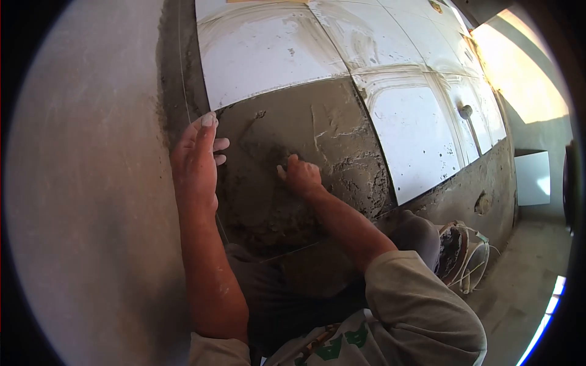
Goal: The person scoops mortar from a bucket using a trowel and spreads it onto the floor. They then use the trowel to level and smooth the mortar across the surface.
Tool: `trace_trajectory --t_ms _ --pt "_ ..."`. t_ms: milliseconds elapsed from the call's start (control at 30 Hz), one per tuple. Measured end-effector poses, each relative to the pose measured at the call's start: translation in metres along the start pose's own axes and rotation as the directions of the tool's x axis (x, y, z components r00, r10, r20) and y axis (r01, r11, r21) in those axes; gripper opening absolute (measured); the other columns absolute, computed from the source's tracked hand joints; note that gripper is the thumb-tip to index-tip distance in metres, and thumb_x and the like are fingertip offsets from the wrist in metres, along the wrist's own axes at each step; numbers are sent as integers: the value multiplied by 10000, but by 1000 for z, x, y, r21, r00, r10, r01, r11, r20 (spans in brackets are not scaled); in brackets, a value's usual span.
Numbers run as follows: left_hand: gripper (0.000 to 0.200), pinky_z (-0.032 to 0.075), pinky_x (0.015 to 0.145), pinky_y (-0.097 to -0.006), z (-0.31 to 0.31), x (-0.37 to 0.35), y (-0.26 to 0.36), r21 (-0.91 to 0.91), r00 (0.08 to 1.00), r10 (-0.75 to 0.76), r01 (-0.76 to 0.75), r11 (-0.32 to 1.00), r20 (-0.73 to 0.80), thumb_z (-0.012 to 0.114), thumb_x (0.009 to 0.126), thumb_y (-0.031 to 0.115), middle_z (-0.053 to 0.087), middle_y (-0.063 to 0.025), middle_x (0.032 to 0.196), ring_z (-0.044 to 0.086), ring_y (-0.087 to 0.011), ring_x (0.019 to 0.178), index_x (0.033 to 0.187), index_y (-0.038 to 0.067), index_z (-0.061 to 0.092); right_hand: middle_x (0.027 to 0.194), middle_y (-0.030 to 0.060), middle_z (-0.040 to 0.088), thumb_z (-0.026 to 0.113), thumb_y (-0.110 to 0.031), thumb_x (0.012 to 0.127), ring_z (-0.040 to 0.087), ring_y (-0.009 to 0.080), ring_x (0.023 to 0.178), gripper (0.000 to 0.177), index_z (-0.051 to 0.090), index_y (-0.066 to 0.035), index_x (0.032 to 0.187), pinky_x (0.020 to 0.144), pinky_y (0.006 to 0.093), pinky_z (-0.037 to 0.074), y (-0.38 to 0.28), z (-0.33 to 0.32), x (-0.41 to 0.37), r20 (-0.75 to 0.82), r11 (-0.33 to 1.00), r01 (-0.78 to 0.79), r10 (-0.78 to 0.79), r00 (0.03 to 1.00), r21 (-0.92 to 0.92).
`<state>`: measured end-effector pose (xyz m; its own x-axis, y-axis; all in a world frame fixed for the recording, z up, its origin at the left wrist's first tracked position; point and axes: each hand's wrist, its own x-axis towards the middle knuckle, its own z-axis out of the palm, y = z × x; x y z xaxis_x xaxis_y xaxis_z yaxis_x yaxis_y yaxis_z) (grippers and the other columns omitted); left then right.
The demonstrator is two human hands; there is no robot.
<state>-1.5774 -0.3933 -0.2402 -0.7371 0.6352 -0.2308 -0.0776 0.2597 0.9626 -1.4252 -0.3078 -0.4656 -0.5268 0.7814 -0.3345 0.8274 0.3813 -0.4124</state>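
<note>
Wet grey mortar (342,131) fills a square bed beside white floor tiles (268,55) smeared with grout. My left hand (198,149) is raised at the bed's left edge, near the tile corner and a taut string (182,67), its fingers apart and nothing in them. Over the middle of the mortar, my right hand (301,175) has its fingers curled round something dark and blurred, perhaps a trowel handle, that I cannot make out.
A mallet (466,112) lies on the right-hand tiles. Buckets (475,262), one with mortar inside, stand beside my knee. A loose white tile (532,178) is at the far right. A plain wall (91,152) runs along the left.
</note>
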Motion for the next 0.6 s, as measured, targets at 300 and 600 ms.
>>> trace_trajectory --t_ms 300,600 --pt "527 430 773 -303 42 -5 5 55 992 -8 1 998 128 569 907 461 606 -70 1174 572 -155 903 1224 41 597 1013 280 647 521 -520 881 615 401 1033 560 608 8 1046 883 483 479 117 -90 4 -154 899 -437 437 886 30" --pt "555 442 741 -315 106 5 -5 19 966 -10 5 1000 257 587 881 493 616 -66 1065 586 -168 883 1180 25 604 944 301 655 524 -507 873 633 420 979 618 664 94 902 877 467 484 141 -60 -83 -100 754 -610 645 758 242"
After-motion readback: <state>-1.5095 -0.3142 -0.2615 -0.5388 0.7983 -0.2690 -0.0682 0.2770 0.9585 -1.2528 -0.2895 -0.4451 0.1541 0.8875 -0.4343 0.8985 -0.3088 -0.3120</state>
